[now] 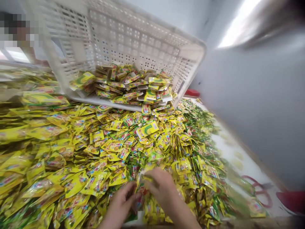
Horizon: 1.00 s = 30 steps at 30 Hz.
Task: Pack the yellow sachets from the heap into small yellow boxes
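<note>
Low in the middle of the head view, my left hand [122,200] has its fingers curled against one side of a small printed packet [141,190]. My right hand [162,183] closes over that packet's other side, fingers bent and blurred. The packet shows red and green print, and its outline is mostly covered by my fingers. Around both hands spreads a deep heap of shiny yellow and green sachets [95,183]. One flat yellow carton [147,129] lies on the heap beyond my hands.
A white perforated plastic basket [140,35] lies tipped toward me, with many small yellow cartons [133,84] inside. At right are red-handled scissors [265,195], a red object [292,202] and the white tabletop [228,143]. A grey wall [262,111] rises behind. A blurred person stands far left.
</note>
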Motion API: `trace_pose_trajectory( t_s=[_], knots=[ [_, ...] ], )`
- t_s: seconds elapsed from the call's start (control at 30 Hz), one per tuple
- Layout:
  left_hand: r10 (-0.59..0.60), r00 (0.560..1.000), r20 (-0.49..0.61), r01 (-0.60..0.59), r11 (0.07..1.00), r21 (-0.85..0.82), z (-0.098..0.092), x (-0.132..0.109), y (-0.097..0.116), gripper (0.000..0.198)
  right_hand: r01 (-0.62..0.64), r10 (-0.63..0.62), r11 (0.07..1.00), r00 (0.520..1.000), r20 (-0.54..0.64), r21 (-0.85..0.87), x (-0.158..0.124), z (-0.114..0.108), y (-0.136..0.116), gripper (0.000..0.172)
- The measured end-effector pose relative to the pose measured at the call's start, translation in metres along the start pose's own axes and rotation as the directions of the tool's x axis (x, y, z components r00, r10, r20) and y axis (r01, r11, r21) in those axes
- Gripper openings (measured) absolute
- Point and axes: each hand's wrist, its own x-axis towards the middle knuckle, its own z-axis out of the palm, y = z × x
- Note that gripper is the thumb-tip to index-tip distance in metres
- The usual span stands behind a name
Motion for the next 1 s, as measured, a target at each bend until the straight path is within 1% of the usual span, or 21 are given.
trace_pose_trajectory(
  t_s=[0.07, 0.13, 0.2, 0.27, 0.33, 0.37, 0.43, 0.47, 0.5, 0.53, 0.57, 0.63, 0.7, 0.77, 0.83, 0.87, 0.93, 1.0],
  knots=[
    [-0.020, 0.999, -0.036, 0.022, 0.999, 0.030, 0.003, -0.010, -0.018, 0.030, -0.010, 0.022, 0.996, 0.991, 0.135, -0.087, -0.009, 0.004, -0.001, 0.021],
    [-0.023, 0.999, -0.044, 0.025, 0.999, 0.046, 0.002, -0.018, -0.026, 0.030, -0.036, 0.066, 0.988, 0.976, 0.205, -0.148, -0.014, 0.004, -0.004, 0.020],
    [-0.017, 1.000, -0.024, 0.018, 0.999, 0.042, 0.000, -0.024, -0.028, 0.030, -0.047, 0.079, 0.986, 0.978, 0.195, -0.160, -0.016, 0.002, -0.006, 0.018],
    [-0.009, 1.000, 0.014, 0.009, 1.000, 0.004, -0.002, -0.029, -0.026, 0.031, -0.043, 0.059, 0.990, 0.992, 0.114, -0.133, -0.016, 0.001, -0.009, 0.017],
    [-0.005, 0.999, 0.051, 0.009, 0.997, -0.074, -0.003, -0.031, -0.024, 0.030, -0.011, 0.014, 0.996, 0.999, 0.035, -0.094, -0.019, 0.004, -0.012, 0.017],
    [0.001, 0.998, 0.063, 0.007, 0.993, -0.121, -0.003, -0.032, -0.023, 0.029, 0.031, -0.028, 0.996, 0.999, 0.030, -0.086, -0.023, 0.007, -0.012, 0.018],
    [0.009, 0.998, 0.061, 0.002, 0.985, -0.174, -0.004, -0.033, -0.022, 0.027, 0.144, -0.136, 0.984, 0.987, 0.086, -0.105, -0.033, 0.017, -0.012, 0.026],
    [0.009, 0.999, 0.050, 0.000, 0.986, -0.168, -0.004, -0.034, -0.022, 0.025, 0.189, -0.175, 0.974, 0.977, 0.122, -0.122, -0.038, 0.022, -0.011, 0.030],
    [0.007, 0.999, 0.033, -0.002, 0.989, -0.146, -0.004, -0.035, -0.022, 0.024, 0.207, -0.187, 0.968, 0.972, 0.143, -0.139, -0.043, 0.027, -0.010, 0.033],
    [0.004, 1.000, 0.015, -0.002, 0.993, -0.116, -0.004, -0.036, -0.024, 0.023, 0.183, -0.162, 0.971, 0.976, 0.143, -0.152, -0.046, 0.030, -0.009, 0.032],
    [0.001, 1.000, -0.001, -0.001, 0.996, -0.086, -0.004, -0.037, -0.025, 0.023, 0.124, -0.105, 0.979, 0.987, 0.125, -0.159, -0.048, 0.033, -0.008, 0.028],
    [0.003, 1.000, -0.012, -0.004, 0.998, -0.057, -0.004, -0.039, -0.028, 0.024, -0.032, 0.048, 0.988, 0.994, 0.099, -0.153, -0.047, 0.032, -0.009, 0.015],
    [-0.005, 1.000, -0.011, 0.004, 0.998, -0.060, -0.002, -0.040, -0.030, 0.025, -0.125, 0.146, 0.982, 0.978, 0.148, -0.142, -0.041, 0.026, -0.013, 0.006],
    [-0.015, 1.000, -0.009, 0.014, 0.996, -0.094, 0.001, -0.042, -0.030, 0.027, -0.125, 0.156, 0.983, 0.955, 0.251, -0.134, -0.033, 0.017, -0.020, 0.005],
    [0.003, 1.000, 0.002, -0.002, 0.987, -0.158, 0.006, -0.044, -0.027, 0.035, -0.091, 0.130, 0.988, 0.929, 0.347, -0.126, -0.028, 0.010, -0.029, 0.010],
    [0.019, 1.000, 0.012, -0.016, 0.980, -0.197, 0.009, -0.045, -0.026, 0.037, -0.073, 0.114, 0.990, 0.921, 0.373, -0.122, -0.028, 0.008, -0.033, 0.014],
    [0.050, 0.998, 0.027, -0.040, 0.954, -0.297, 0.013, -0.046, -0.022, 0.037, -0.064, 0.099, 0.993, 0.921, 0.378, -0.104, -0.029, 0.008, -0.036, 0.024],
    [0.053, 0.998, 0.038, -0.034, 0.916, -0.400, 0.013, -0.046, -0.019, 0.041, -0.111, 0.128, 0.991, 0.937, 0.325, -0.070, -0.031, 0.012, -0.033, 0.030]
  ],
)
